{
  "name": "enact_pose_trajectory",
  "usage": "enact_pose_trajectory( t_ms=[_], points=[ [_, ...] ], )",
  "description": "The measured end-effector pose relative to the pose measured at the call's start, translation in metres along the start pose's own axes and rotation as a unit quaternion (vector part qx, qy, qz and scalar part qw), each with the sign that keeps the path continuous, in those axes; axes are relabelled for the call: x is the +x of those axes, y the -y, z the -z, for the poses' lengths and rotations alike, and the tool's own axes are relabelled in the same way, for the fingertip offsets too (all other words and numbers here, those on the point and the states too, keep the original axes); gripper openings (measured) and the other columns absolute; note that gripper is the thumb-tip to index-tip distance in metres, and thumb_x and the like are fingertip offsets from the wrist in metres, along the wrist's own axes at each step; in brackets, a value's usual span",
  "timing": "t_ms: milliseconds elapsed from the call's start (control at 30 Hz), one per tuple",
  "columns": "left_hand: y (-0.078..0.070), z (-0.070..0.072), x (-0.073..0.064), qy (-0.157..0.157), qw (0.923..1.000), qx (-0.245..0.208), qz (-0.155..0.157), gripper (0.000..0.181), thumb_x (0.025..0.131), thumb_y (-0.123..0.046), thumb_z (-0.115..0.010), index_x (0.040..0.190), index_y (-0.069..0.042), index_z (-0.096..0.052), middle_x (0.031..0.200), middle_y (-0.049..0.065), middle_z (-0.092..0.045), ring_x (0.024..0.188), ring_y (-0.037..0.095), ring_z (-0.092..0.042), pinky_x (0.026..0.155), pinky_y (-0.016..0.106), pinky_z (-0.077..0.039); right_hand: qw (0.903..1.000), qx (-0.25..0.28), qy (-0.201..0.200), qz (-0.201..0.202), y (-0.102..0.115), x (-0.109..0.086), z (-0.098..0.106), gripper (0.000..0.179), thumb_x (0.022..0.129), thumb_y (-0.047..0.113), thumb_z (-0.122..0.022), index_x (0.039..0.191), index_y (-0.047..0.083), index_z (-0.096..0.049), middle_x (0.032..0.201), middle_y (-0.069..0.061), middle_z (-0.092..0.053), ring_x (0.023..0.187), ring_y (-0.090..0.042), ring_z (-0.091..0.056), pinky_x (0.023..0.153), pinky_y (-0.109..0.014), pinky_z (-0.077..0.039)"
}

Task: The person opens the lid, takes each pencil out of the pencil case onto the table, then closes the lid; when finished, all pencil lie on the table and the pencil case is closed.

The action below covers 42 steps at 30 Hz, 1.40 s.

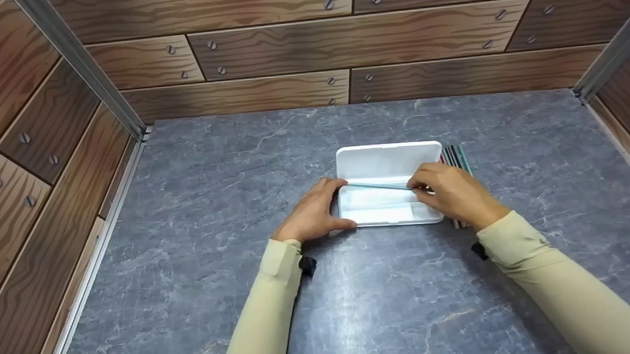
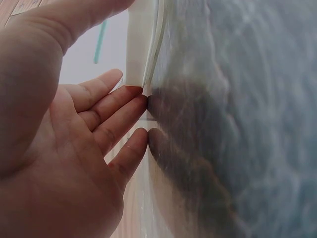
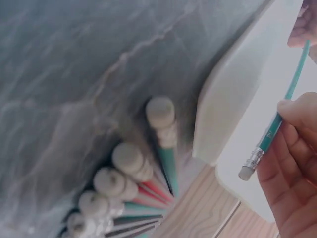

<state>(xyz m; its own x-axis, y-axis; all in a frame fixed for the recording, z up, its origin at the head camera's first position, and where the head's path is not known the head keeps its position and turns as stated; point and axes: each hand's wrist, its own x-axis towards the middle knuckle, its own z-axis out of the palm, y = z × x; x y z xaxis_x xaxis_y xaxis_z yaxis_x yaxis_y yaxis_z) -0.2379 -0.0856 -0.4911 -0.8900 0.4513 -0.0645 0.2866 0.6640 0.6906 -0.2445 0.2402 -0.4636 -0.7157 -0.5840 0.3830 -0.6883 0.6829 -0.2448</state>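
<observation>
A white pencil case (image 1: 387, 159) lies on the table with its lid tilted back. My right hand (image 1: 459, 193) pinches a green pencil (image 1: 375, 185) near its eraser end, between thumb and fingers, over the case. In the right wrist view the silver ferrule and grey eraser (image 3: 245, 172) stick out past the fingers. My left hand (image 1: 312, 210) holds its fingers fairly straight against the left side of the case, thumb at the front corner. In the left wrist view the fingertips (image 2: 136, 91) touch the case's edge.
Several pencils (image 1: 457, 157) in green, black and red lie side by side just right of the case, partly under my right hand. Their pale erasers (image 3: 129, 157) show in the right wrist view. Wood-patterned panels (image 1: 265, 44) border the grey marbled table (image 1: 214, 204).
</observation>
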Motion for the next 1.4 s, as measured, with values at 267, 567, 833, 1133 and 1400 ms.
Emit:
enact_pose_trajectory(
  t_ms=[267,567,833,1133,1400],
  points=[
    [0.0,0.0,-0.001,0.003,1.0,0.002,0.003,0.09,0.091,-0.039,-0.095,0.166,-0.019,-0.048,0.161,0.009,-0.055,0.152,0.029,-0.054,0.132,0.051,-0.042,0.9978,0.037,-0.054,-0.015,-0.007,-0.007,0.014,0.019,0.09,-0.011,-0.084,0.103,0.004,-0.083,0.096,-0.007,-0.08,0.083,-0.02,-0.074,0.073,-0.032,-0.063],
    [-0.001,0.002,-0.001,0.001,1.0,0.001,0.005,0.09,0.091,-0.039,-0.095,0.166,-0.019,-0.048,0.162,0.009,-0.055,0.153,0.029,-0.053,0.132,0.052,-0.041,0.9857,0.115,-0.082,-0.091,-0.015,-0.014,0.03,0.016,0.093,-0.005,-0.086,0.105,0.006,-0.086,0.098,-0.008,-0.083,0.086,0.005,-0.065,0.079,-0.006,-0.053],
    [-0.001,0.001,-0.002,0.001,1.0,0.002,0.002,0.09,0.091,-0.039,-0.096,0.165,-0.018,-0.049,0.161,0.01,-0.055,0.153,0.031,-0.052,0.133,0.052,-0.041,0.9733,0.125,-0.113,-0.156,-0.028,-0.027,0.039,0.011,0.096,0.002,-0.087,0.107,0.006,-0.087,0.103,-0.012,-0.085,0.086,0.017,-0.06,0.079,-0.004,-0.049],
    [-0.001,0.001,-0.002,0.001,1.0,-0.004,0.001,0.09,0.091,-0.038,-0.096,0.165,-0.019,-0.049,0.161,0.01,-0.056,0.15,0.031,-0.055,0.13,0.053,-0.043,0.9462,0.102,-0.126,-0.28,-0.052,-0.049,0.046,0.016,0.099,0.01,-0.085,0.112,0.002,-0.086,0.105,-0.023,-0.084,0.076,0.023,-0.056,0.068,-0.001,-0.044],
    [-0.001,0.001,-0.002,-0.001,1.0,-0.004,0.002,0.091,0.09,-0.039,-0.096,0.165,-0.019,-0.049,0.161,0.01,-0.056,0.15,0.031,-0.055,0.13,0.052,-0.044,0.9157,0.079,-0.126,-0.373,-0.065,-0.062,0.046,0.021,0.097,0.014,-0.083,0.112,-0.001,-0.086,0.093,-0.013,-0.084,0.067,0.019,-0.054,0.063,-0.007,-0.042]
  ],
)
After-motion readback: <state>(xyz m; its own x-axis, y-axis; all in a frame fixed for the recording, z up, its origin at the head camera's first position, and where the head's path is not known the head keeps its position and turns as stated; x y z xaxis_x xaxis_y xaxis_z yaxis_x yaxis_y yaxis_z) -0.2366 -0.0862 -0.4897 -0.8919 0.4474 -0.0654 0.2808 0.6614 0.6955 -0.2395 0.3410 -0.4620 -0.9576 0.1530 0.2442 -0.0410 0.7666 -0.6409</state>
